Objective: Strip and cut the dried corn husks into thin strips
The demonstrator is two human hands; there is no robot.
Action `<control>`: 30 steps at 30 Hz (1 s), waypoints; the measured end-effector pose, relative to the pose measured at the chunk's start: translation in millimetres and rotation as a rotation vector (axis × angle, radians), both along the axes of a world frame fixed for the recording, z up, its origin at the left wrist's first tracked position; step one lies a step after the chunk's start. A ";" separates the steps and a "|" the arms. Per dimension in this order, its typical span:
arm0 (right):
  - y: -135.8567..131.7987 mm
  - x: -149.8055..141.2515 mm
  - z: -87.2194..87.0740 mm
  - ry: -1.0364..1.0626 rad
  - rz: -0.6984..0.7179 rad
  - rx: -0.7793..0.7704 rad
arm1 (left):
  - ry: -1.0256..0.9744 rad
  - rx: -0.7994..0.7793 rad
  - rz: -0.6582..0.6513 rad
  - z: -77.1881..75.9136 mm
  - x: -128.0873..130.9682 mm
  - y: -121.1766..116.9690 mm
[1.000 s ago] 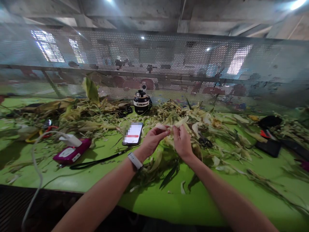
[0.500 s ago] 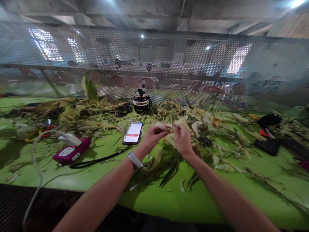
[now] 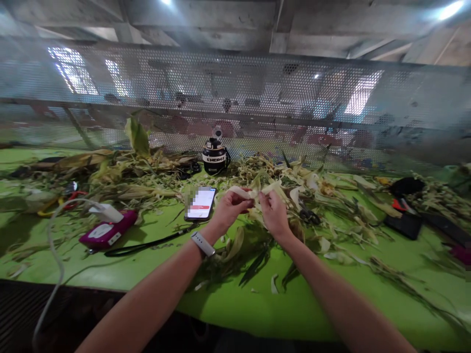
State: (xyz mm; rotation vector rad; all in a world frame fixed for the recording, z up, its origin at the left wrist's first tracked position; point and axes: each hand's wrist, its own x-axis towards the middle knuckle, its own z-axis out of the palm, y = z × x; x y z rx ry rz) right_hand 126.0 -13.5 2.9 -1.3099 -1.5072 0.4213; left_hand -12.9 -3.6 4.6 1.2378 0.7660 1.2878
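My left hand (image 3: 225, 214), with a light watch band (image 3: 202, 243) at its wrist, has its fingers closed on a pale strip of corn husk (image 3: 241, 192). Close beside it, my right hand (image 3: 274, 214) pinches with thumb and forefinger at the strip's other end; its exact grip is partly hidden. Both hands hover over the near side of a heap of husks and plant scraps (image 3: 257, 164). Just right of my right hand lie dark-handled scissors (image 3: 310, 215). A lit phone (image 3: 200, 203) rests left of my left hand.
A black bottle (image 3: 215, 158) stands at the back before a perforated metal screen (image 3: 250, 93). At left sit a purple power strip (image 3: 110, 230) with a white plug (image 3: 106, 212) and cable. More husks (image 3: 88, 159) lie back left. A dark flat object (image 3: 404, 224) is at right.
Both hands stay close together, their fingers shifting slightly on the husk strip. My right hand has turned a little and moved slightly left. The view has shifted slightly.
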 end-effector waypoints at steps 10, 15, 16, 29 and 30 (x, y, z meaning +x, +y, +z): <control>-9.0 3.5 8.8 -0.715 0.055 0.212 | 0.055 0.028 0.158 -6.7 -6.4 13.9; -4.5 13.5 16.5 -0.896 0.068 0.428 | 0.095 0.095 -0.026 -4.1 -9.2 13.5; -2.9 15.6 17.3 -0.892 0.088 0.430 | 0.117 0.108 -0.050 -2.8 -9.5 12.5; 4.6 21.1 16.5 -0.607 0.118 0.150 | 0.359 0.331 -0.114 1.7 -16.3 14.6; 4.9 21.1 16.1 -0.540 0.120 0.107 | 0.359 0.332 -0.127 2.5 -16.5 13.9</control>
